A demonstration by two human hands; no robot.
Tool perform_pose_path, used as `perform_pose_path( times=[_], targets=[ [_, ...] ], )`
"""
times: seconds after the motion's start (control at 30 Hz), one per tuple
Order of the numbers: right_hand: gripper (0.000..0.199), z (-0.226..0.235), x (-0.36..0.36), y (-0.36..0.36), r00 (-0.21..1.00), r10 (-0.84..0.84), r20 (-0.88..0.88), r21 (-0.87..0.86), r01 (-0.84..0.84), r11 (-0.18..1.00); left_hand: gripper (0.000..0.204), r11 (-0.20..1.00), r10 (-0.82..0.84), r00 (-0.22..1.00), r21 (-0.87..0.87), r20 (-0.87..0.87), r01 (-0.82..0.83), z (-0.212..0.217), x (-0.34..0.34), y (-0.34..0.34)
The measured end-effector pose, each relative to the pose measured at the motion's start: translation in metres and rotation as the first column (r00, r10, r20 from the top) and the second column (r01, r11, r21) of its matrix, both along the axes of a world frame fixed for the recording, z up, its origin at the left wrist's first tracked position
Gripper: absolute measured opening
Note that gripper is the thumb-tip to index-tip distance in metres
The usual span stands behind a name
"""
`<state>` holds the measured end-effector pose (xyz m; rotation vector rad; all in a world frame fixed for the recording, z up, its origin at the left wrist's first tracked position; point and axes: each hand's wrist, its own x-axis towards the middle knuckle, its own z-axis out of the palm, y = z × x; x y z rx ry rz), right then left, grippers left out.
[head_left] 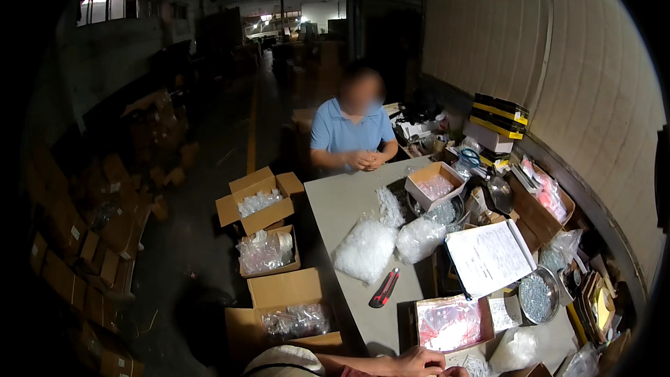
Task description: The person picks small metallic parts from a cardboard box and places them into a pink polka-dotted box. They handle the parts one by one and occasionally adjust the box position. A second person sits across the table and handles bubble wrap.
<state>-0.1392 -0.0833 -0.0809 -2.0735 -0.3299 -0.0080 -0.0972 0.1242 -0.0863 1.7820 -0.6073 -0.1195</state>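
Hands at the near edge of a grey packing surface (pixel 349 202), with all places given relative to the shallow box (pixel 450 324) of pink-tinted packets. The left hand (pixel 417 361) lies just below the shallow box, its forearm entering from the lower left. The right hand (pixel 455 371) is beside it and mostly cut off by the frame edge. The grip of each hand is too hidden to read, so I cannot tell whether either is wide, narrow or holding something. A small clear packet (pixel 477 364), the thing nearest the hands, lies just below the box's right corner.

Left of the box lies a red-and-black utility knife (pixel 385 287). Beyond it are two large bags of white parts (pixel 366 248). A printed sheet (pixel 488 255) lies behind the box, and a metal bowl of screws (pixel 537 297) stands to its right. A co-worker in a blue shirt (pixel 352 132) sits at the far end, hands together. Open cartons (pixel 258 199) stand on the floor, well to the left.

As a judgement, the step in hand is the sorting or filling of small packets. The next move calls for a light pinch on thin, slippery film.
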Motion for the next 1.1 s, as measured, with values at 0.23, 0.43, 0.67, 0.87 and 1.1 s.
perform_pose_path(
  times=[0.23,0.43,0.67,0.87,1.1],
  targets=[
    [0.017,0.004,-0.003,0.001,0.998,0.009,0.056,-0.003,-0.008,1.0,0.02,0.999,0.023,0.984,0.045,-0.179,-0.016,-0.008,-0.001,-0.002],
    [0.014,-0.003,-0.003,0.0,0.999,0.051,0.014,-0.049,-0.051,0.998,0.018,0.993,0.068,0.997,0.096,-0.037,-0.064,-0.015,-0.002,-0.001],
    [0.013,-0.002,-0.003,-0.006,0.988,0.038,0.151,-0.233,-0.002,0.973,0.014,0.983,0.175,0.983,-0.065,0.053,-0.171,-0.024,0.008,0.003],
    [0.01,0.001,-0.012,-0.012,0.986,0.004,0.165,-0.163,0.024,0.986,0.014,0.989,0.129,0.988,-0.061,-0.089,-0.135,-0.035,-0.002,-0.001],
    [0.018,-0.002,-0.008,-0.013,0.995,-0.067,0.069,-0.023,0.068,0.997,0.016,0.957,0.079,0.988,-0.267,-0.133,-0.113,-0.053,0.005,-0.009]
  ],
)
